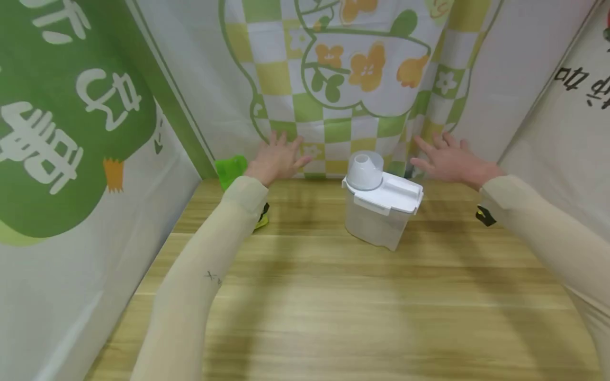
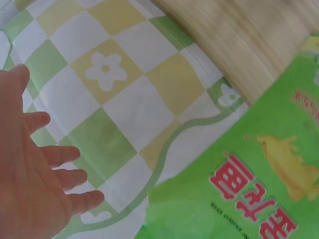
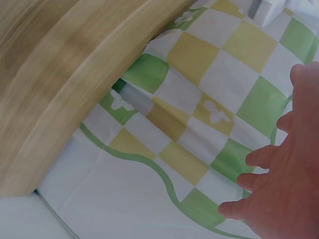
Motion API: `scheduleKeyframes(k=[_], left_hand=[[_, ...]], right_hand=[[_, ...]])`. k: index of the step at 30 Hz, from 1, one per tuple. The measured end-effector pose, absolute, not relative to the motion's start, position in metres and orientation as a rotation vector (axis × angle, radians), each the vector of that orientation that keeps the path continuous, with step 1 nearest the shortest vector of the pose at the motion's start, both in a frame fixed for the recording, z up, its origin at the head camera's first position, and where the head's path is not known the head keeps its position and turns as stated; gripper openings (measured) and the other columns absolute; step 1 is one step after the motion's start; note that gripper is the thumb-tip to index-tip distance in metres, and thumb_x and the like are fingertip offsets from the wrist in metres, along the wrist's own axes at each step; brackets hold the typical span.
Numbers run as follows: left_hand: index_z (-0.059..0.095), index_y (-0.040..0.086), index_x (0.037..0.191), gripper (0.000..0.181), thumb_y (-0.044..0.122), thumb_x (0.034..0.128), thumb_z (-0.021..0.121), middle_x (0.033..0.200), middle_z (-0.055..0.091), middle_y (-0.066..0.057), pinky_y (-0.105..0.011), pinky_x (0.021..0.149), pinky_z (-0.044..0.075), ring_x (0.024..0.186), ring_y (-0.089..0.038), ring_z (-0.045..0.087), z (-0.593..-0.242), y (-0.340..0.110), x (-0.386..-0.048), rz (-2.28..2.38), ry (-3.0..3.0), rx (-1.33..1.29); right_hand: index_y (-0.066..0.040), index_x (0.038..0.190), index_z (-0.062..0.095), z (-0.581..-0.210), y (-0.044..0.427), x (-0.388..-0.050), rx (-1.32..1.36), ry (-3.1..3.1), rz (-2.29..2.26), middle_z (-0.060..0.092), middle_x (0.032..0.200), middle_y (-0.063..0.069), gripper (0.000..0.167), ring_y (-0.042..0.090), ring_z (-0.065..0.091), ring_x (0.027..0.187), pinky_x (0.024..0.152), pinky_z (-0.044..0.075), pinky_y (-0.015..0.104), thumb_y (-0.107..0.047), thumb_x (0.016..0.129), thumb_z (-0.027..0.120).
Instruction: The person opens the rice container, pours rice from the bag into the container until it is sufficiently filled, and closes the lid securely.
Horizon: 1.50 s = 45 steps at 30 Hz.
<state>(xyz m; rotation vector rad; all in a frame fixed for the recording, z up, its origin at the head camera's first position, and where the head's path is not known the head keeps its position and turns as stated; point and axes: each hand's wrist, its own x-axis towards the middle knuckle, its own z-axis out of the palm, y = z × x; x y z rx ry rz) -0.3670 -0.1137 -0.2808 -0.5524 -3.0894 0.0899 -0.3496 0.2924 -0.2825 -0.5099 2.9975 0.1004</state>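
Both hands are spread with nothing in them. The left hand (image 1: 277, 159) reaches forward over the back of the table, beside a bright green bag (image 1: 231, 169). In the left wrist view, the bag (image 2: 294, 169) carries pink lettering and a yellow printed picture. To the right, the right hand (image 1: 450, 159) reaches out, its fingers apart in the right wrist view. Between the hands stands a translucent storage container (image 1: 374, 222) with a white lid (image 1: 393, 191). A clear cup (image 1: 366, 172) sits upside down on the lid. Whether the fingertips touch the curtain, I cannot tell.
A wooden table (image 1: 324, 307) spans the front. Behind it hangs a checked curtain (image 1: 333, 129) with flowers; printed cloths (image 1: 71, 106) enclose the sides. A small black and yellow item (image 1: 263, 218) shows by the left forearm, another dark one (image 1: 485, 216) by the right sleeve.
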Motion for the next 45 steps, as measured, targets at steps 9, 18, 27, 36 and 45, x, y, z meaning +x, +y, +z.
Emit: scheduleKeyframes(k=[9, 18, 27, 36, 45], left_hand=[[0.011, 0.022, 0.158, 0.076, 0.068, 0.0983, 0.018, 0.162, 0.014, -0.024, -0.064, 0.119, 0.012, 0.149, -0.047, 0.008, -0.293, -0.107, -0.366, -0.155, -3.076, -0.637], [0.013, 0.017, 0.158, 0.074, 0.062, 0.1011, 0.023, 0.163, 0.02, -0.016, -0.055, 0.121, 0.019, 0.15, -0.038, 0.018, -0.303, -0.099, -0.362, -0.52, -2.999, -0.71], [0.017, 0.008, 0.157, 0.075, 0.06, 0.102, 0.022, 0.164, 0.02, -0.012, -0.046, 0.124, 0.016, 0.151, -0.03, 0.02, -0.322, -0.085, -0.36, -1.031, -2.861, -0.789], [0.019, 0.012, 0.156, 0.07, 0.057, 0.1032, 0.026, 0.162, 0.024, -0.014, -0.048, 0.122, 0.022, 0.147, -0.032, 0.029, -0.342, -0.076, -0.353, -1.222, -2.819, -0.773], [0.019, 0.016, 0.156, 0.074, 0.064, 0.0999, 0.024, 0.153, 0.04, -0.017, -0.05, 0.113, 0.037, 0.137, -0.034, 0.044, -0.356, -0.06, -0.351, -1.31, -2.783, -0.827]], right_hand=[[-0.011, 0.158, -0.006, -0.286, 0.294, -0.348, -0.603, 3.033, -0.21, 0.006, 0.16, 0.032, 0.078, 0.058, 0.009, 0.143, 0.115, 0.007, 0.07, -0.059, 0.102, 0.021], [-0.009, 0.158, -0.006, -0.279, 0.282, -0.338, -0.634, 2.977, -0.527, -0.001, 0.164, 0.021, 0.081, 0.047, 0.005, 0.149, 0.119, 0.008, 0.063, -0.059, 0.102, 0.027], [-0.007, 0.158, 0.004, -0.287, 0.268, -0.317, -0.642, 3.007, -0.646, 0.013, 0.163, 0.023, 0.078, 0.049, 0.023, 0.144, 0.115, 0.02, 0.066, -0.056, 0.103, 0.029], [0.002, 0.144, 0.035, -0.307, 0.264, -0.303, -0.692, 3.043, -0.819, 0.05, 0.136, 0.029, 0.058, 0.046, 0.052, 0.119, 0.096, 0.044, 0.063, -0.041, 0.105, 0.038], [0.002, 0.12, 0.053, -0.321, 0.262, -0.29, -0.684, 2.991, -0.88, 0.058, 0.125, 0.026, 0.044, 0.043, 0.056, 0.116, 0.095, 0.047, 0.058, -0.038, 0.103, 0.047]])
